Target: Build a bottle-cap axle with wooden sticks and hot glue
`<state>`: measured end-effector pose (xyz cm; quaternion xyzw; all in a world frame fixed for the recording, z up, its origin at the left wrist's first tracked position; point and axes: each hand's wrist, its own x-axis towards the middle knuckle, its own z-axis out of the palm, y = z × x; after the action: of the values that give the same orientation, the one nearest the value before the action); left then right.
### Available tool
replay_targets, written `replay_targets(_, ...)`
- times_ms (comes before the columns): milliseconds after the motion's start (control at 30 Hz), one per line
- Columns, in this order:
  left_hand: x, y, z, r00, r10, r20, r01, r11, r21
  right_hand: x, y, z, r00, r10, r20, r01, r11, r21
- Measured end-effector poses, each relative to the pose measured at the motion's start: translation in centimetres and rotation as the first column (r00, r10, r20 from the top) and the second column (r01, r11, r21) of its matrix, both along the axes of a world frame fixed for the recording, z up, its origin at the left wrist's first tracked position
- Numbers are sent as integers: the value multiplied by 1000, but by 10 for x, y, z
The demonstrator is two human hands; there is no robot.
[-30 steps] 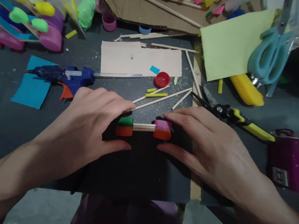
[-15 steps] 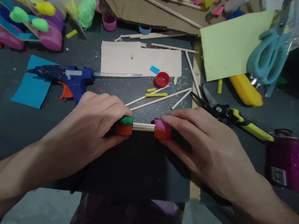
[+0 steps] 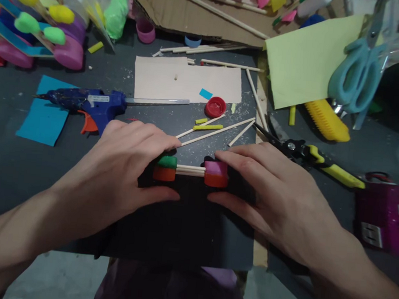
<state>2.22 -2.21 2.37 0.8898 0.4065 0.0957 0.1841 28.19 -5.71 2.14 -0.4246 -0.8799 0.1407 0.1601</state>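
On the dark tabletop before me sits a small assembly of thin wooden sticks [image 3: 190,170] joining bottle caps at both ends. At its left end are a green cap [image 3: 167,161] and an orange cap [image 3: 164,174]; at its right end, a pink cap [image 3: 216,168] above another orange cap [image 3: 215,180]. My left hand [image 3: 128,162] curves around the left end, thumb and fingers apart. Around the right end my right hand [image 3: 266,188] is likewise spread, its fingertips close to the pink cap. Dark pieces show behind both ends, partly hidden.
A blue glue gun [image 3: 92,100] lies at left, partly on blue paper [image 3: 44,124]. Beyond my hands are loose sticks [image 3: 218,131], a red cap [image 3: 215,107] and pale card [image 3: 157,78]. Black-and-yellow pliers [image 3: 300,151], teal scissors [image 3: 357,79] and a purple device [image 3: 382,216] lie right.
Both hands have loosened from the capped stick assembly; thumbs and fingers have parted from the caps. The assembly stays in nearly the same place.
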Motion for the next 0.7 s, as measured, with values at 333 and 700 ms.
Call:
replay_targets(333,-7,-12,13,827,295,478,-375,923,80,6,2,9,957,-205,-206,201,979,-44)
replay_targets(700,-11,14,3,701,96,707,-527,738,422,8,12,2,916,-235,-325,273,959,74)
